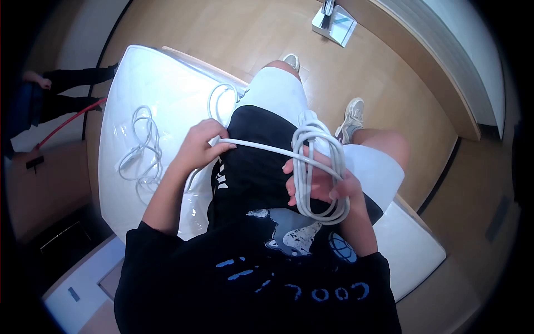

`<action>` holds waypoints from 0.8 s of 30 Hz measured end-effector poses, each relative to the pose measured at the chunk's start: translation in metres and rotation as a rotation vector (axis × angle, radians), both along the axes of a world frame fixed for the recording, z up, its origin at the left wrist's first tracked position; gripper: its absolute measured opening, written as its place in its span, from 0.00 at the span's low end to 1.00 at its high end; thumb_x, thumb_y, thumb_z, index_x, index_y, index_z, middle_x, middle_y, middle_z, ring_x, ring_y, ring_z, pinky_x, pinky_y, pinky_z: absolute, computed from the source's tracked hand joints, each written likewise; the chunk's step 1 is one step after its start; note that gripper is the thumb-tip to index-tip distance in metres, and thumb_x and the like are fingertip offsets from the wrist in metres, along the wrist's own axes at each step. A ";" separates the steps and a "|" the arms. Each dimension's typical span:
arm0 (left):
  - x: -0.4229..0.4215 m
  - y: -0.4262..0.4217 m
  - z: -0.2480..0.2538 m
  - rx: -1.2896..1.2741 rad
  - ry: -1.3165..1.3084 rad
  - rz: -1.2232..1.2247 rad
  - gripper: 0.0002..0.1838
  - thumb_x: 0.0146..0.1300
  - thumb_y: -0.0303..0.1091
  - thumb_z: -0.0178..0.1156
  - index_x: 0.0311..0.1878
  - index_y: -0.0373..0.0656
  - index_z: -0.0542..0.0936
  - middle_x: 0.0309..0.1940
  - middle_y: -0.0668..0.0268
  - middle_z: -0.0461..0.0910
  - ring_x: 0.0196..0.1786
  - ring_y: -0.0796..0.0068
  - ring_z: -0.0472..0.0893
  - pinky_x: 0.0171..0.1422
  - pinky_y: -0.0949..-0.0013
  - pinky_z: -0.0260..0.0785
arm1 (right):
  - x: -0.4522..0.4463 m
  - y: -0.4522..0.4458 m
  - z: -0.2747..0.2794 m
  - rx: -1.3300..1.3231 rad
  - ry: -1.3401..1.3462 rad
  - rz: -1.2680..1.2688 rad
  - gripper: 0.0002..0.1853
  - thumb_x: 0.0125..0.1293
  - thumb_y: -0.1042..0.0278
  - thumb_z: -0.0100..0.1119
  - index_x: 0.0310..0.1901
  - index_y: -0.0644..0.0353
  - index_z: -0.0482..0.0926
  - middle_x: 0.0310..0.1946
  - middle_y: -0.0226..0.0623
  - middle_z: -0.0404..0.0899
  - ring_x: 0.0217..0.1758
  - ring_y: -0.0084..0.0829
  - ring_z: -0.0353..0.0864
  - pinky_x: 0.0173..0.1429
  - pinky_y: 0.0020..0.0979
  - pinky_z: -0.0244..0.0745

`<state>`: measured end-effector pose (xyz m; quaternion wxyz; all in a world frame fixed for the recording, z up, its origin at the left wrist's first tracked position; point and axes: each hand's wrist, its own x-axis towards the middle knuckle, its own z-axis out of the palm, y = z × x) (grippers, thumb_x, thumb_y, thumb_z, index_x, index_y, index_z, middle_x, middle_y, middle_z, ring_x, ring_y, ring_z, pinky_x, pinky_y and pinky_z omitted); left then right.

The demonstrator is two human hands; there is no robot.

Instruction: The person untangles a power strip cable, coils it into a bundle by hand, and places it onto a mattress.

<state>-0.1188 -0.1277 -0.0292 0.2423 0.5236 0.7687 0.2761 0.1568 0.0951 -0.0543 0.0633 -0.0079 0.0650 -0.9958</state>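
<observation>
A looped bundle of white cable [303, 192] rests in my right hand [322, 181], whose fingers curl up behind the loops above my lap. From the bundle a stretch of cable runs across to my left hand [203, 146], which pinches it between thumb and fingers over the edge of the black cloth on my lap. Past my left hand the cable curves in a loop on the white, plastic-covered mattress [125, 89]. Another tangled white cable [146, 145] lies on the mattress farther left.
A dustpan-like object [336, 25] stands on the wooden floor [222, 28] ahead. At the far left a person in dark clothes [61, 94] is beside a red pole [69, 121]. A raised wooden edge [439, 78] curves along the right.
</observation>
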 end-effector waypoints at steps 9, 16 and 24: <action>-0.011 0.030 0.046 0.095 -0.144 -0.024 0.12 0.62 0.37 0.73 0.35 0.38 0.83 0.30 0.63 0.82 0.36 0.67 0.81 0.43 0.67 0.72 | 0.013 0.030 0.060 1.378 0.198 -0.052 0.49 0.47 0.72 0.62 0.74 0.75 0.57 0.68 0.55 0.66 0.68 0.45 0.71 0.73 0.35 0.65; 0.014 0.060 0.073 0.303 -0.668 0.073 0.05 0.67 0.27 0.64 0.37 0.34 0.84 0.32 0.62 0.82 0.34 0.75 0.79 0.40 0.72 0.72 | -0.007 0.007 0.094 1.638 0.349 -0.230 0.24 0.71 0.66 0.58 0.66 0.64 0.69 0.63 0.54 0.72 0.65 0.55 0.73 0.71 0.41 0.69; 0.071 0.094 0.077 0.014 -0.506 -0.070 0.09 0.67 0.32 0.67 0.44 0.37 0.86 0.35 0.62 0.88 0.35 0.71 0.85 0.43 0.70 0.76 | -0.024 -0.011 0.085 2.027 0.438 -0.528 0.28 0.63 0.60 0.70 0.64 0.57 0.76 0.56 0.46 0.76 0.55 0.49 0.75 0.61 0.44 0.71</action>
